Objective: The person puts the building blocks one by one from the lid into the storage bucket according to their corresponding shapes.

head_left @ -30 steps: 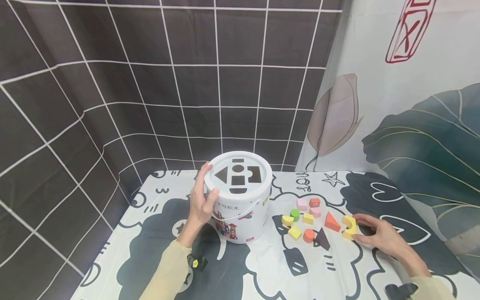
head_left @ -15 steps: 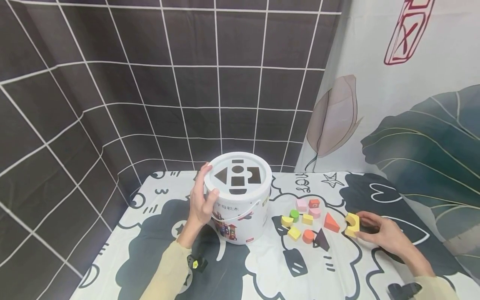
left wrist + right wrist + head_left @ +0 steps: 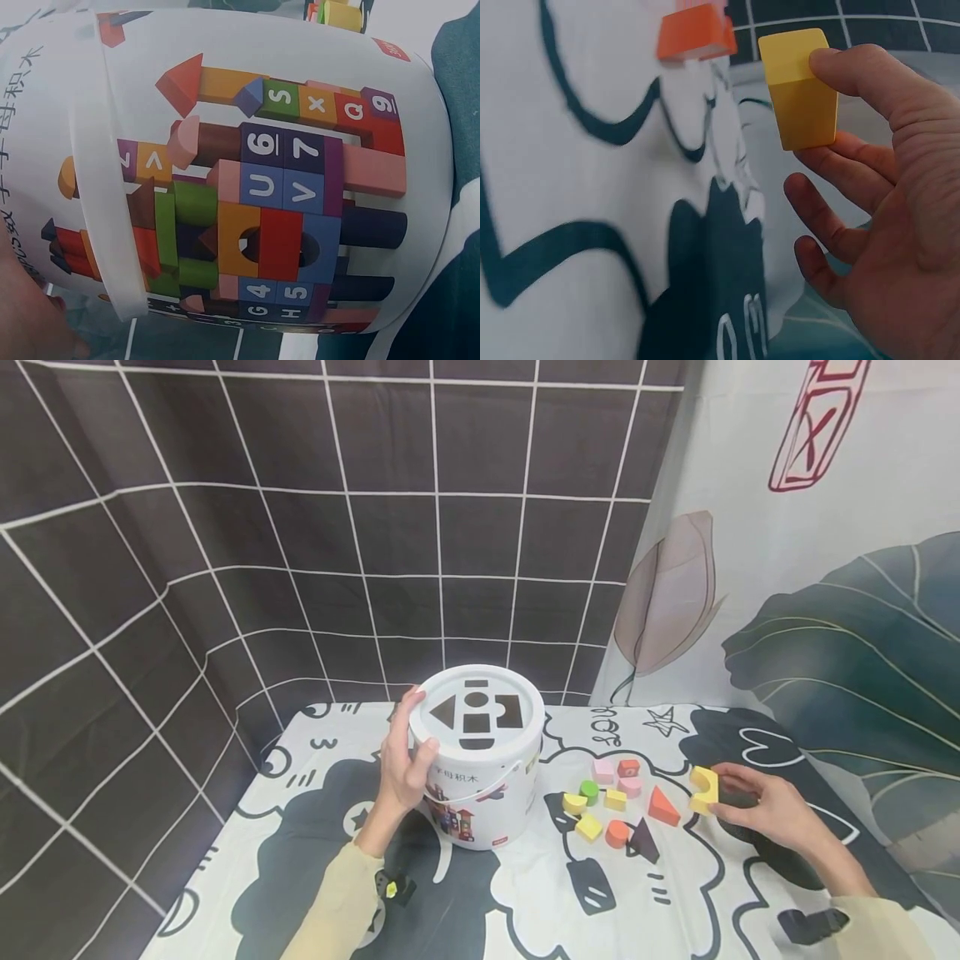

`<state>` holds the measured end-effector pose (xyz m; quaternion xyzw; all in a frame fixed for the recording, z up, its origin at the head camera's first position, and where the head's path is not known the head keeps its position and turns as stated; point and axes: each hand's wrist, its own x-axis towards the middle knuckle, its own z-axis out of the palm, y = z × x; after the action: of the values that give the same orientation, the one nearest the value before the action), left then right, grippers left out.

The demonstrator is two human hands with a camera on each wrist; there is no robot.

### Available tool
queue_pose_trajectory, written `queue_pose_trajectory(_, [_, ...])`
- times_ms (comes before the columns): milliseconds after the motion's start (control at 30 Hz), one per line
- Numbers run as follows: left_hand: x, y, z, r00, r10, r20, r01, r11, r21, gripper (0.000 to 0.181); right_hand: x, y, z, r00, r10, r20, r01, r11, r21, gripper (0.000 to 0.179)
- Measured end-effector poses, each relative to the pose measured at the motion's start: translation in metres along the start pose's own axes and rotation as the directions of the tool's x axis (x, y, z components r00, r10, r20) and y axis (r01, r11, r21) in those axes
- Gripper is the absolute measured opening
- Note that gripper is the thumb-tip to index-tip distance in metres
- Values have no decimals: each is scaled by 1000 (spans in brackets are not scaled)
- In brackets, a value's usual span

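At the left front of a white lidded bucket (image 3: 480, 802) is my left hand (image 3: 405, 768), its thumb on the front of the rim and its fingers along the side. The lid (image 3: 442, 739) has cut-out holes: a triangle, a circle, rectangles and a notched shape. In the left wrist view, the bucket wall (image 3: 420, 150) shows printed toy blocks. My right hand (image 3: 772, 806) pinches a yellow arch block (image 3: 703, 790) between thumb and fingers, raised over the cloth. The right wrist view shows the thumb on this yellow block (image 3: 804, 97), the lower fingers loosely bent.
Between bucket and right hand lie several loose blocks, among them a red triangle (image 3: 663, 807), an orange cylinder (image 3: 617, 833), a green cylinder (image 3: 589, 791) and a dark triangle (image 3: 643, 841). A patterned cloth (image 3: 600, 935) covers the table; a dark gridded curtain (image 3: 390, 535) hangs behind.
My right hand has lifted the yellow arch block up off the cloth, slightly right of where it was. My left hand and the bucket have stayed in place.
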<state>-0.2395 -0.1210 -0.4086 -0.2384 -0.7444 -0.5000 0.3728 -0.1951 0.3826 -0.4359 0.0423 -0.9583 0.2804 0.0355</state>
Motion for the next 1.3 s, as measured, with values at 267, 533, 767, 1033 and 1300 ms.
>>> queue_pose_trajectory(267, [0, 2, -2, 1000, -2, -4, 2, 1000, 0, 68, 13, -24, -13, 996, -93, 2, 93, 995, 22, 75])
queue_pose_trajectory(533, [-1, 0, -1, 1000, 3, -6, -3, 1000, 8, 68, 26, -49, -26, 984, -176, -36, 177, 984, 22, 70])
queue_pose_trajectory(767, [0, 1, -1, 1000, 0, -1, 0, 1000, 12, 68, 35, -71, -32, 971, -235, -45, 236, 972, 18, 67])
queue_pose_trajectory(1033, [-1, 0, 2, 1000, 9, -8, -9, 1000, 13, 68, 48, -97, -38, 946, -320, -56, 322, 946, 27, 65])
queue_pose_trajectory(1300, [1, -1, 2, 1000, 23, -18, -22, 1000, 14, 68, 61, -132, -42, 918, -393, -58, 396, 915, 72, 59])
